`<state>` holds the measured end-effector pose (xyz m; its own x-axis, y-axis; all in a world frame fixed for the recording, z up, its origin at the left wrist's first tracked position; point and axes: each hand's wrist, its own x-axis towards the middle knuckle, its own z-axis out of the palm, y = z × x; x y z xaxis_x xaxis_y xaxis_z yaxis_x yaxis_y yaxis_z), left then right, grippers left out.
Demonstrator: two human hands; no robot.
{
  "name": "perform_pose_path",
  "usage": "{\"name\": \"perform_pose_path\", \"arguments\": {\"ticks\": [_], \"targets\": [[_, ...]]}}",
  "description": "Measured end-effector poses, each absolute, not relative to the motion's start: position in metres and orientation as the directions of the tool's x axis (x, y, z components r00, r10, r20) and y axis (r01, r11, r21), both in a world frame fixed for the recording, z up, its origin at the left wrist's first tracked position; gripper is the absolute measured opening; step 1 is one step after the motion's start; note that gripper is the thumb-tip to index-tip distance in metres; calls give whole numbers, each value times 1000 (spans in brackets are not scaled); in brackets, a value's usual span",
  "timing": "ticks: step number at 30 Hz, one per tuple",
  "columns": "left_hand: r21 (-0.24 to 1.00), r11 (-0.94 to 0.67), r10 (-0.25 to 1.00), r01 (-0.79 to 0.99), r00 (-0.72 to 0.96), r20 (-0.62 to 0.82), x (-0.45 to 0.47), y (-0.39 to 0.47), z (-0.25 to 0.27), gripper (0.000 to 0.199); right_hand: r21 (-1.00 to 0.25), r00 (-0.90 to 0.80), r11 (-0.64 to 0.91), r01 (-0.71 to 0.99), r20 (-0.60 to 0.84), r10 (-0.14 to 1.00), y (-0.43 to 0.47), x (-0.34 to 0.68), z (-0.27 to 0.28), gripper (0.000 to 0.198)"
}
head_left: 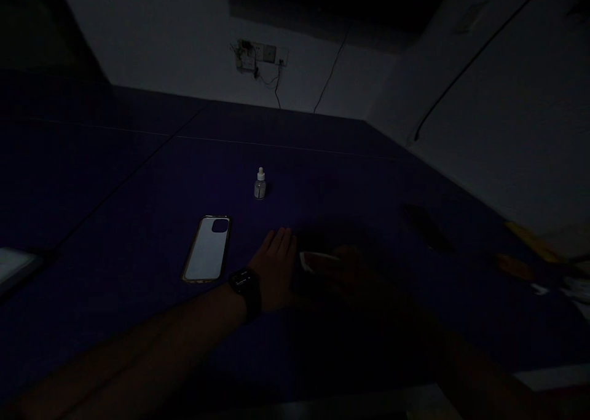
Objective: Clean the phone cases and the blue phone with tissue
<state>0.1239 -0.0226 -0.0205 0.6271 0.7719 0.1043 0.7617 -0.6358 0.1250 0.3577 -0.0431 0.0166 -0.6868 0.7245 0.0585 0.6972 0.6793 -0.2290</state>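
The light is very dim. My left hand (275, 269), with a black smartwatch (246, 292) on its wrist, rests low over the blue tabletop, fingers stretched forward. Just right of it is a dark flat object (311, 243), hardly visible; whether the hand touches it I cannot tell. Deep in shadow, my right hand (348, 266) is closed on a white piece that looks like cloth (305, 262). To the left of my hands lies a clear phone case (207, 249) with a dark rim. A small dropper bottle (260, 186) stands upright farther back.
A dark flat object (426, 228) lies to the right. Beyond it are a brown item (514, 266) and a yellow strip (532, 241) by the wall. A pale-topped object (16, 266) sits at the left edge. Sockets with cables (265, 54) are on the back wall.
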Motion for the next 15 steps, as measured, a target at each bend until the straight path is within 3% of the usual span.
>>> {"name": "perform_pose_path", "arguments": {"ticks": [7,15], "targets": [[152,-641,767,752,630,121,122,-23,-21,132,-180,-663,673,718,119,739,17,353,10,49],[117,-632,775,766,623,106,125,-22,-23,127,-281,-736,717,638,53,675,-64,367,6,57]]}}
